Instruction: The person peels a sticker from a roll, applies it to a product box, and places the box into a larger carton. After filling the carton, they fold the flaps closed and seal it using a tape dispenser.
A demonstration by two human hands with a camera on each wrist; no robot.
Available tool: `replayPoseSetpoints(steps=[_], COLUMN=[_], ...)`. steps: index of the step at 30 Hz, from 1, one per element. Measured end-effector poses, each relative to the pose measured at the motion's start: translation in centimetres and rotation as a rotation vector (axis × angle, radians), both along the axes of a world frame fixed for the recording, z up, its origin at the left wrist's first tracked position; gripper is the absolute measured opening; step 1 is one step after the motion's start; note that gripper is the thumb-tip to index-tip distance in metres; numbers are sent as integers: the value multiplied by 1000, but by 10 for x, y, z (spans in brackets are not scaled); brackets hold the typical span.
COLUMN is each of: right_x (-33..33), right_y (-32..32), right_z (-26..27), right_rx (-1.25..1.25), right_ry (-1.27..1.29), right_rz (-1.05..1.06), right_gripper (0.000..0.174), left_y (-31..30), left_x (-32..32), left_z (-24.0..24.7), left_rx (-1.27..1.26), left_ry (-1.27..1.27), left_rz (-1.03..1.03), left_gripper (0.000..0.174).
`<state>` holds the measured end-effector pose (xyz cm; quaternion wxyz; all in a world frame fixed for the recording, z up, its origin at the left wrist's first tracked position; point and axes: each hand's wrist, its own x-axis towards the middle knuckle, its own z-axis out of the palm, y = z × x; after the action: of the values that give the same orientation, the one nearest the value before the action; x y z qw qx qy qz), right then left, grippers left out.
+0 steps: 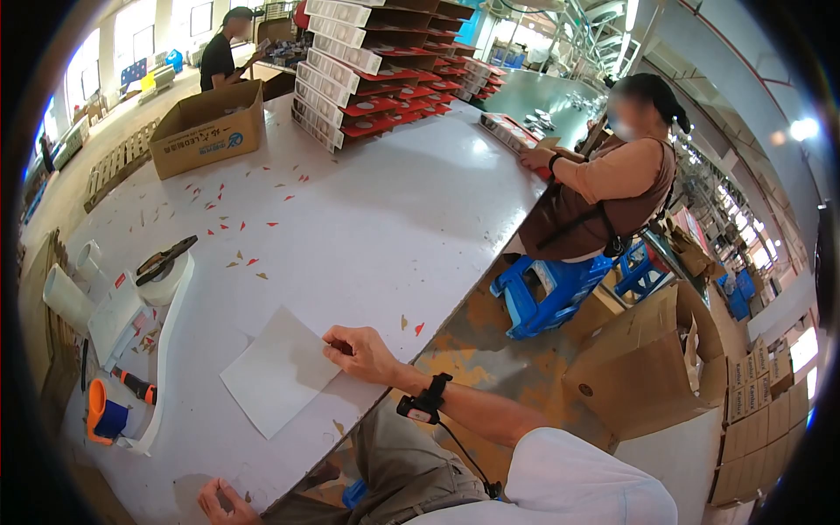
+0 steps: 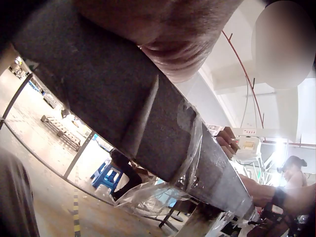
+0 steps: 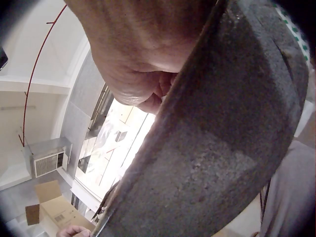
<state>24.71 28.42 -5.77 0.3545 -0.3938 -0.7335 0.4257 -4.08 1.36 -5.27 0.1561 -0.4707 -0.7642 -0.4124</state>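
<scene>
A blank white sheet (image 1: 278, 372) lies flat on the pale tabletop (image 1: 350, 236). My right hand (image 1: 363, 353) rests at the table's near edge, over the sheet's right corner. Its fingers are loosely curled, with the fingertips at the paper; in the right wrist view the palm side is partly hidden behind the table edge. Lower down, my left hand (image 1: 226, 503) lies on the tabletop near the front edge, fingers relaxed and slightly bent, with nothing in them. In the left wrist view, only the heel of that hand (image 2: 173, 49) shows above the dark table underside (image 2: 113, 103).
Stacked red-and-white trays (image 1: 350, 79) and a cardboard box (image 1: 207, 127) stand farther back. Red and brown scraps (image 1: 210, 206) are scattered about. Dark-handled pliers (image 1: 166, 260), a tape roll (image 1: 107, 411) and an orange-black cutter (image 1: 134, 385) lie at left. A person (image 1: 621, 166) works at right.
</scene>
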Motion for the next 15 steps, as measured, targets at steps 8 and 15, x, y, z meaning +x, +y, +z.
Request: replayPoseSetpoints(steps=[8,15], right_x=[0,-2], right_y=[-1,-4], right_z=[3,9], right_rx=[0,-37], right_ry=[-31,-36], right_rz=[-12,-29], right_gripper=[15,16], left_y=[-10,-6], left_x=[-26,-14], left_z=[-48,-32], left_rx=[19,37], left_ry=[-82,-88], left_rz=[-1,-17], left_gripper=[7,5])
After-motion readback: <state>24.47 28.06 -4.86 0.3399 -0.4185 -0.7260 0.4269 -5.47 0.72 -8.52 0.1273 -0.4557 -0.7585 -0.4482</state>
